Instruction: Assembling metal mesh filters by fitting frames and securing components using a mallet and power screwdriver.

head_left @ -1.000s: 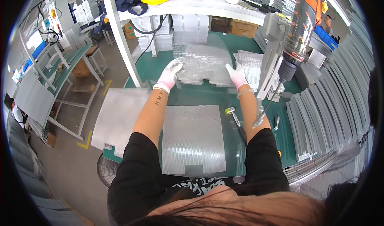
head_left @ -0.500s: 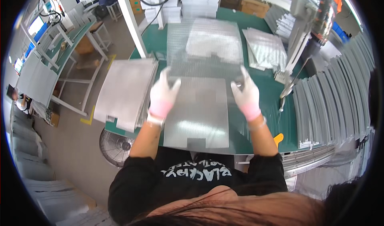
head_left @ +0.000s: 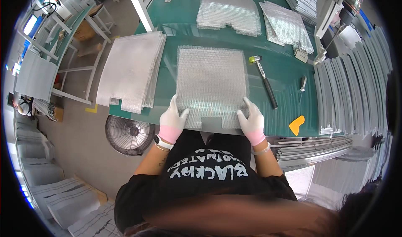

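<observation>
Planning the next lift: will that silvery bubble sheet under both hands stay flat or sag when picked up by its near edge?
The bubble sheet looks thin and cushioned, so it will probably sag. It likely weighs little. Left hand and right hand press its near corners flat on the green mat, where it may slide.

Silvery textured sheet, flat on green table, notch in near edge, near corners under gloved fingers

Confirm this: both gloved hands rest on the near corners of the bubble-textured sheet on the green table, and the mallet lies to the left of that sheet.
Not quite. The head view shows the mallet lying to the right of the bubble-textured sheet, not the left. The left hand and right hand do rest on its near corners on the green table.
</observation>
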The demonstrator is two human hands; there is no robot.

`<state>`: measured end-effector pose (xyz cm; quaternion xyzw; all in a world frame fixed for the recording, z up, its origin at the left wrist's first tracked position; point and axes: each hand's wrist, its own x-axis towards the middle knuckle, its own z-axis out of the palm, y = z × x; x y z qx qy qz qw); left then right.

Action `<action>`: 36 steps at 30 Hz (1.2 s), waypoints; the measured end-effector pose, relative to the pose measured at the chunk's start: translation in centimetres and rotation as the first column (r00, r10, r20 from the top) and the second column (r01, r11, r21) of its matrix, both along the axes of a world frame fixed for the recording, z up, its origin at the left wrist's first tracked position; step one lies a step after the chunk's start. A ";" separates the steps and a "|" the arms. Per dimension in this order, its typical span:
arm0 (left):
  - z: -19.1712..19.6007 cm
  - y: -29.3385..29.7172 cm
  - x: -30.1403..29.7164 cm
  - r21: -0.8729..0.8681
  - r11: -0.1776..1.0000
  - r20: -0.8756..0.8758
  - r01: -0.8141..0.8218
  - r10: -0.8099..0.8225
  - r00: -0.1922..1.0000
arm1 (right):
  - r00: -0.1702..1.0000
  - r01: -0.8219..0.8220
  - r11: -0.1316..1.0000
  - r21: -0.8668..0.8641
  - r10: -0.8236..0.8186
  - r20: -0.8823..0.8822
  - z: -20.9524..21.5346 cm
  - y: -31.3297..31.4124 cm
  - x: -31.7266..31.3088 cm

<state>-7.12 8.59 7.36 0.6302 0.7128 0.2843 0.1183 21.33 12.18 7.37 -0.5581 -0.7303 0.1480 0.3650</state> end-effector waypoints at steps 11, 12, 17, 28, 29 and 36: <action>0.2 1.0 -0.4 -0.166 0.986 0.022 -0.020 0.024 0.999 | 0.998 0.049 0.994 -0.097 -0.044 0.052 -0.4 0.2 -0.7; 0.4 1.0 -0.3 -0.198 0.980 0.025 -0.031 0.036 0.999 | 0.997 0.052 0.993 -0.108 -0.045 0.064 -0.4 0.1 -0.7; -0.5 0.6 -0.1 -0.087 0.995 0.038 -0.046 0.050 0.998 | 0.992 0.055 0.993 -0.108 -0.042 0.119 -1.1 -0.2 -0.7; 1.1 2.4 -0.3 -0.241 0.964 -0.042 -0.114 0.107 0.993 | 0.929 0.131 0.928 -0.349 0.007 0.370 2.9 1.8 0.0; 1.9 2.8 -0.7 -0.203 0.977 -0.125 -0.060 0.035 0.992 | 0.911 0.065 0.926 -0.372 0.097 0.400 3.8 2.4 0.4; 0.0 5.6 -3.1 -0.082 0.955 -0.279 0.287 -0.298 0.913 | 0.960 0.188 0.979 0.083 -0.201 0.194 6.8 22.5 8.4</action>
